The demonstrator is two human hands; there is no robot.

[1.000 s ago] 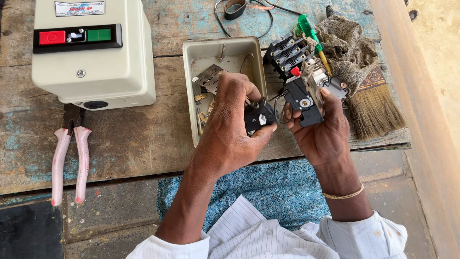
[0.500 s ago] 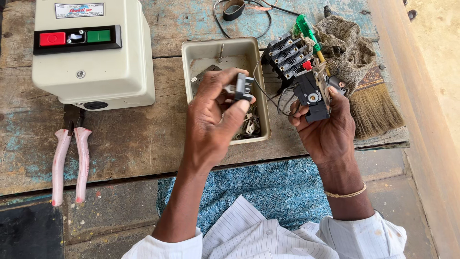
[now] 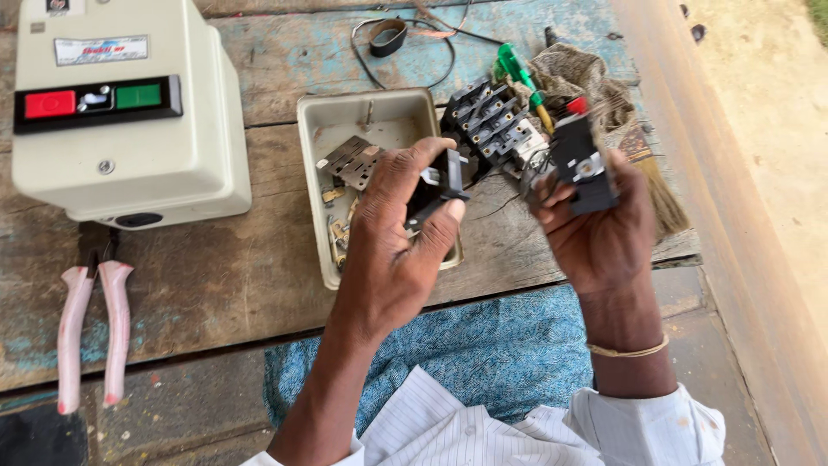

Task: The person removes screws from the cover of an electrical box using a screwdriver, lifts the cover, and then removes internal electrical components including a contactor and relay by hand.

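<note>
Your left hand [image 3: 397, 233] is closed around a small black part [image 3: 438, 183], pinched between thumb and fingers above the right side of the tray. Your right hand [image 3: 604, 233] is half curled, gripping a black block with a red tip [image 3: 580, 160] near the worktop's right edge. The black terminal assembly [image 3: 490, 125] sits between the 2 hands, farther back. The beige tray [image 3: 366, 116], mid-worktop, holds a ribbed metal plate [image 3: 349, 160] and small brass bits [image 3: 338, 229]. Pink-handled pliers [image 3: 90, 332] lie at the front left corner, in front of the cream switch box [image 3: 121, 112].
</note>
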